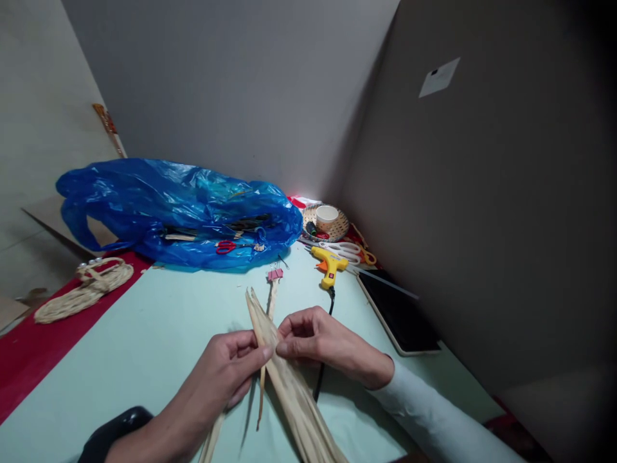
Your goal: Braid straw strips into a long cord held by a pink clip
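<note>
A wide strip of dried plant leaf, pale tan and creased lengthwise, runs from the bottom edge up to a split tip. My left hand pinches its left edge between thumb and fingers. Opposite, my right hand pinches the right edge, its thumb close to the left one. Behind the leaf, a narrow braid stretches away to a pink binder clip fastened at its far end. Thin loose strands hang below my left hand.
A blue plastic bag lies at the back, with red scissors on it. Right of centre are a yellow glue gun, white scissors, a woven basket and a black tablet. Woven soles lie left.
</note>
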Demonstrator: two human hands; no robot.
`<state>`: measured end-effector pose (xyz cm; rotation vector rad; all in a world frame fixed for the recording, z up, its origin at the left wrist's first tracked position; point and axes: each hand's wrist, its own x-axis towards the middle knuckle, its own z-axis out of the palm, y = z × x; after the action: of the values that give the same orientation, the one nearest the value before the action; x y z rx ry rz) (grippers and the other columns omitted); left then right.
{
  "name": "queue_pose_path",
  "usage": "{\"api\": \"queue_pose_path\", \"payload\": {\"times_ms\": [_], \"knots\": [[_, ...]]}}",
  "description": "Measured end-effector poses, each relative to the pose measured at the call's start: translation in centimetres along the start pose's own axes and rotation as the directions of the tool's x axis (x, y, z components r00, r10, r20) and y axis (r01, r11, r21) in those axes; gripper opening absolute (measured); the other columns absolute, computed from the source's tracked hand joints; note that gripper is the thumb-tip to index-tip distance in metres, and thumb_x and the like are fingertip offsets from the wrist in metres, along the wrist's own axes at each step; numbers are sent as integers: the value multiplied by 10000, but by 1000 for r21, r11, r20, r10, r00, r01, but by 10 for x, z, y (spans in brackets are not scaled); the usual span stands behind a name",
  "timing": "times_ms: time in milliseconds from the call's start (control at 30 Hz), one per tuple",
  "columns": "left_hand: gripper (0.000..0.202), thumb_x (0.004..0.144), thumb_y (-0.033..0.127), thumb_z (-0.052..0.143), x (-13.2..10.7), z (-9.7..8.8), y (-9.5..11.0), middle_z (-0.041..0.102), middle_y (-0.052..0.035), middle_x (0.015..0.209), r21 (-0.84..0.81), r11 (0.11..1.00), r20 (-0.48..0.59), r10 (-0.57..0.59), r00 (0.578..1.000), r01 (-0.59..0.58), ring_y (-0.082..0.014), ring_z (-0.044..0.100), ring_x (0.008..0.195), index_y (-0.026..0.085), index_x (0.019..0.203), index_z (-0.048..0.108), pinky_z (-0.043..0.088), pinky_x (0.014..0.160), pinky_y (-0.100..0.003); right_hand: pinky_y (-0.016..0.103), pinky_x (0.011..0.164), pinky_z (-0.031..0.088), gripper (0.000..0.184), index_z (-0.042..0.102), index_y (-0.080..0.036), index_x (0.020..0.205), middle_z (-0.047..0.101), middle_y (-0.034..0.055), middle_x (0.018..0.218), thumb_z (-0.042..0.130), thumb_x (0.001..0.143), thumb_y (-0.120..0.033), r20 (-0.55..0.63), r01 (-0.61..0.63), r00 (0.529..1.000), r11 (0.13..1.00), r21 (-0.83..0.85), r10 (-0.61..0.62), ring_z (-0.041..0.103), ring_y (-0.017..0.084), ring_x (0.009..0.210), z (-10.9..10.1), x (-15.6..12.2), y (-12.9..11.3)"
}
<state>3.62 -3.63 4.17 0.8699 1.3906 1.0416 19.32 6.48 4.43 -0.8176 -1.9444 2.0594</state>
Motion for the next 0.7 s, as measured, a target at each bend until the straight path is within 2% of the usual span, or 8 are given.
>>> {"api": "queue_pose_path", "payload": {"times_ms": [167, 333, 400, 500, 567, 700], "knots": [[278, 631, 321, 790, -2, 3, 5, 429, 84, 494, -55, 998, -29, -30, 999, 29, -16, 227, 397, 99, 777, 711, 82, 398, -180, 186, 445, 234, 368, 630, -118, 798, 483, -48, 583, 785, 682, -430, -10, -19, 1000, 999, 36, 19, 351, 55, 504, 0, 1, 1], [241, 593, 279, 816, 0, 3, 3, 420, 95, 448, -76, 996, -47, -50, 998, 46, -17, 225, 365, 123, 764, 749, 125, 372, -172, 190, 451, 214, 376, 623, -119, 801, 474, -52, 589, 787, 683, -435, 2, -1, 1000, 999, 44, 1, 337, 54, 514, 0, 1, 3], [246, 575, 262, 827, 2, 3, 2, 447, 89, 447, -107, 994, -44, -41, 998, 37, -34, 292, 380, 138, 778, 766, 250, 396, -169, 190, 470, 230, 372, 631, -114, 800, 486, -47, 607, 797, 677, -424, -2, 30, 1000, 999, 14, -30, 348, 57, 534, 0, 3, 7], [232, 559, 255, 837, 3, 3, 1, 564, 48, 501, -145, 989, -35, -12, 999, 7, -88, 464, 480, 151, 758, 777, 414, 534, -200, 194, 516, 283, 364, 640, -108, 780, 520, -33, 641, 808, 668, -412, -38, 86, 995, 994, -69, -89, 394, 70, 575, 0, 6, 15], [224, 572, 255, 832, 4, 1, -1, 643, 15, 575, -136, 991, -30, -10, 1000, 5, -122, 543, 566, 147, 760, 778, 434, 576, -205, 199, 524, 293, 361, 645, -109, 778, 521, -33, 645, 803, 673, -417, -52, 99, 993, 988, -118, -105, 402, 77, 581, 0, 8, 18], [255, 652, 252, 785, 4, -2, -7, 724, -21, 700, -137, 990, 26, 29, 999, -25, -176, 625, 696, 142, 882, 777, 481, 683, -241, 202, 520, 287, 350, 654, -110, 773, 512, -33, 649, 778, 699, -428, -69, 101, 991, 978, -183, -115, 393, 82, 586, 3, 6, 18]]}}
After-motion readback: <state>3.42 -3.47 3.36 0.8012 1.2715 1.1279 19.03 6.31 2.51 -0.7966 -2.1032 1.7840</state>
